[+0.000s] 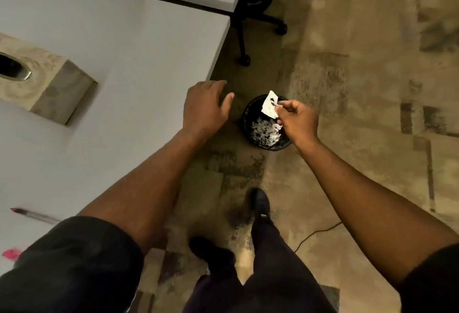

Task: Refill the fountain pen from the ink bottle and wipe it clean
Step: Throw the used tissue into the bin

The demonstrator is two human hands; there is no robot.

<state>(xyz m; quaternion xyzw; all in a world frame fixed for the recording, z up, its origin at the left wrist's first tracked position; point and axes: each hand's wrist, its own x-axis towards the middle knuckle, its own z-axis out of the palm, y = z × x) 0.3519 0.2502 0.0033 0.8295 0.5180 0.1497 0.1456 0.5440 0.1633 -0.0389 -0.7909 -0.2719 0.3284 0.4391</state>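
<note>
My right hand (299, 119) pinches a small white tissue (270, 105) stained with dark ink, holding it over a black waste bin (248, 119) on the floor. The bin holds several crumpled, ink-spotted tissues (265, 132). My left hand (206, 106) hovers near the corner of the white table (124, 52), fingers apart and holding nothing. A pen with a red tip (34, 215) lies on the table at the lower left. No ink bottle is in view.
A beige tissue box (42, 81) sits on the table at the left. A pink scrap (11, 253) lies at the table's near edge. A black chair base (260, 24) stands beyond the table corner. My feet (259, 203) are on patterned carpet, with a black cable (318, 232) to the right.
</note>
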